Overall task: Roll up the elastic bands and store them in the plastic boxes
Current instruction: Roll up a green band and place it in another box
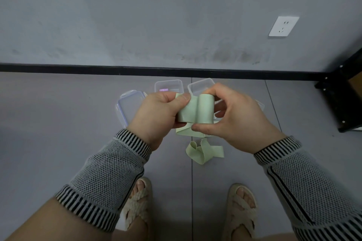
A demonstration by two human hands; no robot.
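Left of centre on the grey floor (58,115): a clear box lid (129,106) lying flat, partly hidden by the left hand.

Left hand (158,115), centre of frame: thumb and curled fingers pinch the flat end of the pale green elastic band (195,110), thumb on top at the band's upper left corner.

Above the hands, near the black skirting: two clear plastic boxes side by side. The left box (168,85) holds something small and purple; what it is cannot be told. The right box (199,85) is partly covered by the right hand.

The band is held in the air over the boxes. Its right part is wound into a roll. A loose tail hangs down and lies looped on the floor at lower centre.

Right hand (235,117), right of centre: grasps the roll, fingers over its top edge, thumb under its bottom edge.

Upper right: white wall socket (283,26). Far right edge: black metal frame (340,94).
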